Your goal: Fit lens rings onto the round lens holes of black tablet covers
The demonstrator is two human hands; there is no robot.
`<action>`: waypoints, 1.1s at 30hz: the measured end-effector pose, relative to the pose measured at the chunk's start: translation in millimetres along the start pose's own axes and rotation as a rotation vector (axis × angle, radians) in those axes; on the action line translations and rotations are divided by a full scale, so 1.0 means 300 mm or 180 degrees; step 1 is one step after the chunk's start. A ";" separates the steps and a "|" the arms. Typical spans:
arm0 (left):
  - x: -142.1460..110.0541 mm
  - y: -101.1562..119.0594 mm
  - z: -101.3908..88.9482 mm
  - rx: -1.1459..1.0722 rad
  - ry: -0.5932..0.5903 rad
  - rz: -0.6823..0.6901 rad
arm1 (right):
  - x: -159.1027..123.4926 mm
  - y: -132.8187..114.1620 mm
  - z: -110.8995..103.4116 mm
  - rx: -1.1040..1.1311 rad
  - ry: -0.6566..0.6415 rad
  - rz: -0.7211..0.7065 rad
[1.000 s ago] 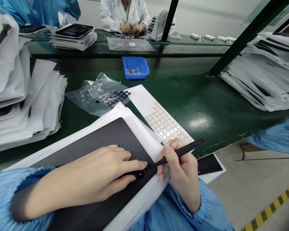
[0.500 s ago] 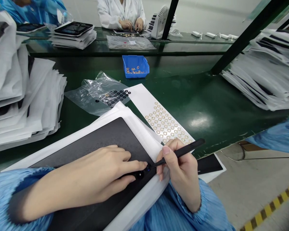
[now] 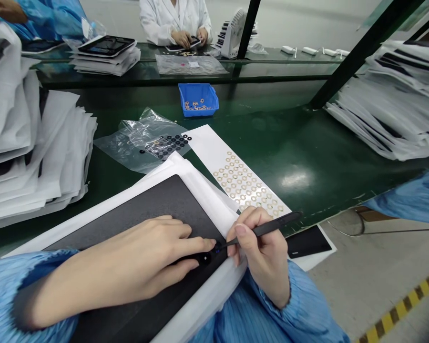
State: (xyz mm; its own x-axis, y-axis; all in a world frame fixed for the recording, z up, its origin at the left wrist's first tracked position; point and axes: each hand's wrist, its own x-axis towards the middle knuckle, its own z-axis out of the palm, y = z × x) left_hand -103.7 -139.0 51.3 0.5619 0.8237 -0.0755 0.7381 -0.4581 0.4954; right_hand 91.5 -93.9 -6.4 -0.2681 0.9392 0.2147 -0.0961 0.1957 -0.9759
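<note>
A black flat panel [image 3: 175, 205], like the back of a tablet, lies in a white foam sleeve [image 3: 196, 176] in front of me. My left hand [image 3: 164, 252] rests on it, fingers stretched out, the index fingertip beside a small round black part [image 3: 217, 247] near the panel's corner. Between the index finger and thumb another round black opening [image 3: 204, 257] shows. Pinched in my right hand [image 3: 259, 252] are black tweezers [image 3: 279, 223], their tip at the round part by my left index finger. What the tip grips is too small to tell.
Beyond the panel lie a sheet of ring stickers [image 3: 243, 183], a clear bag [image 3: 128, 143] with black rings, and a blue bin [image 3: 199, 101] of small rings. Stacks of sleeved panels [image 3: 57, 157] stand left and right [image 3: 386, 109]. A co-worker [image 3: 177, 24] sits opposite.
My right hand and the tweezers have shifted slightly left and the tweezers lie a little flatter. My left hand stays on the panel. The co-worker opposite has raised a dark flat device.
</note>
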 end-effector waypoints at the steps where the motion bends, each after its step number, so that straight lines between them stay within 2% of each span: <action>1: -0.001 0.000 0.000 0.0001 -0.0013 -0.0012 | -0.001 0.002 -0.002 0.0096 -0.0004 0.0054; 5: -0.002 -0.001 0.001 -0.0011 -0.0063 -0.0045 | -0.008 0.009 -0.009 0.0443 -0.0044 0.0241; 9: -0.001 -0.002 0.002 -0.0037 -0.0166 -0.0084 | -0.011 0.009 -0.009 0.0435 0.0029 0.0330; 24: -0.003 -0.006 0.006 0.0040 -0.0130 -0.0063 | 0.005 -0.020 -0.006 -0.0085 -0.0058 -0.0009; 33: 0.000 -0.007 0.007 0.0058 -0.0153 -0.0075 | -0.001 -0.005 -0.003 0.0047 -0.0024 -0.0048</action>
State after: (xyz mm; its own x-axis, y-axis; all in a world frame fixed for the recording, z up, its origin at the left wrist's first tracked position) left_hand -104.5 -138.8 48.5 0.5614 0.8175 -0.1286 0.7577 -0.4452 0.4772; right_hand 92.5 -94.1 -4.9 -0.2738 0.9339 0.2297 -0.1144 0.2055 -0.9719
